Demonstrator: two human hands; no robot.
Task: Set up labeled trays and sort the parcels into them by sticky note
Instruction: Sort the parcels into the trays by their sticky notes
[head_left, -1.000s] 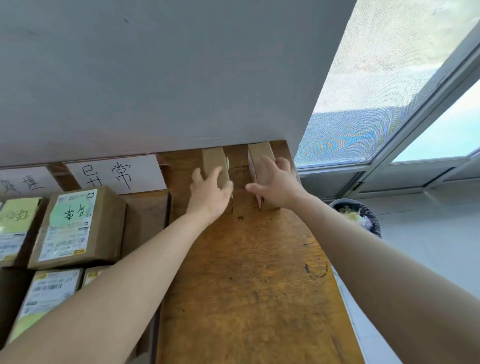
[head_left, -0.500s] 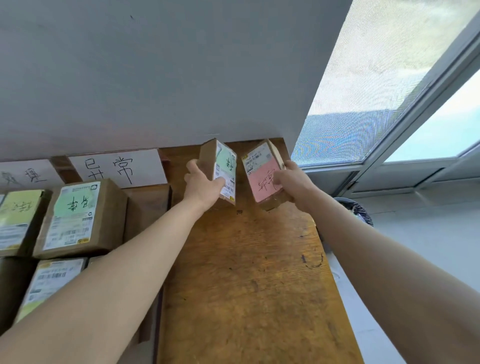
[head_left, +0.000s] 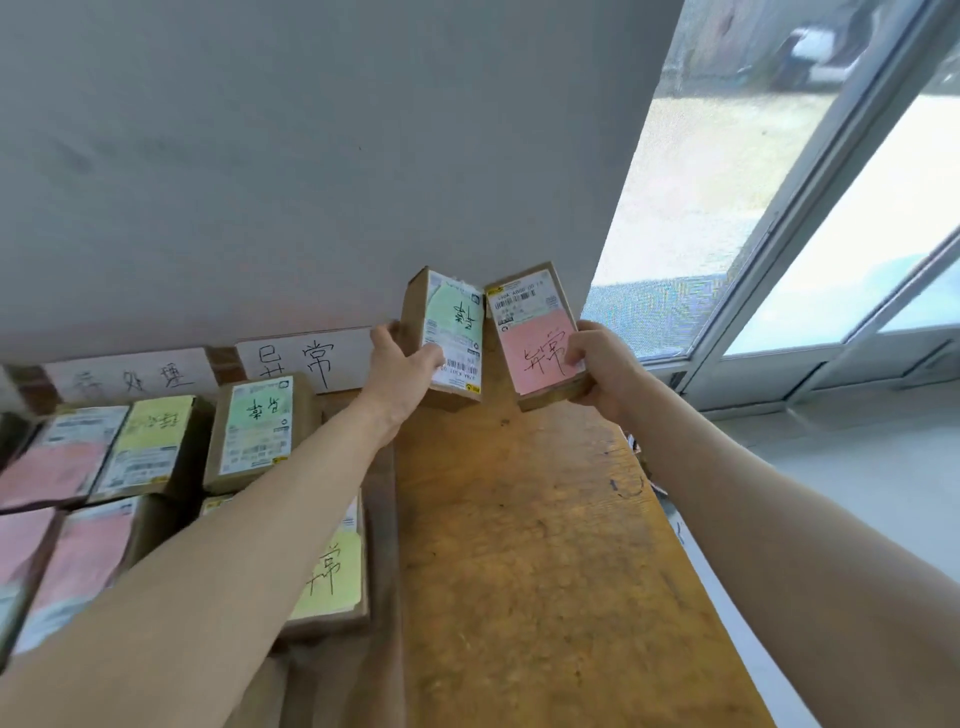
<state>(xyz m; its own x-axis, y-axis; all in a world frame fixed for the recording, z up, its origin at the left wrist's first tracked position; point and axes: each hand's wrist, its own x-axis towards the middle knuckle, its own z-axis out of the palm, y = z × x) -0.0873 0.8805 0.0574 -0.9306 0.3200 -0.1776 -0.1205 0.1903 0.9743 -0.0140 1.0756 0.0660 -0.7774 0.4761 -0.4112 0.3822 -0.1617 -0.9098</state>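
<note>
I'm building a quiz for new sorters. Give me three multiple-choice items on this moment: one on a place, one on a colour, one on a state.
1. Where is the pink-note parcel? A: in a tray. B: in the right hand. C: on the floor.
2. What colour is the note on the left parcel, held by the left hand? A: yellow. B: blue. C: green.
3. What is the left hand doing? A: gripping a parcel. B: lying flat on the table. C: hanging idle.
Answers: 1 B, that hand curls round its edge; 2 C, a green note sits on its face; 3 A, thumb and fingers clamp its sides.
</note>
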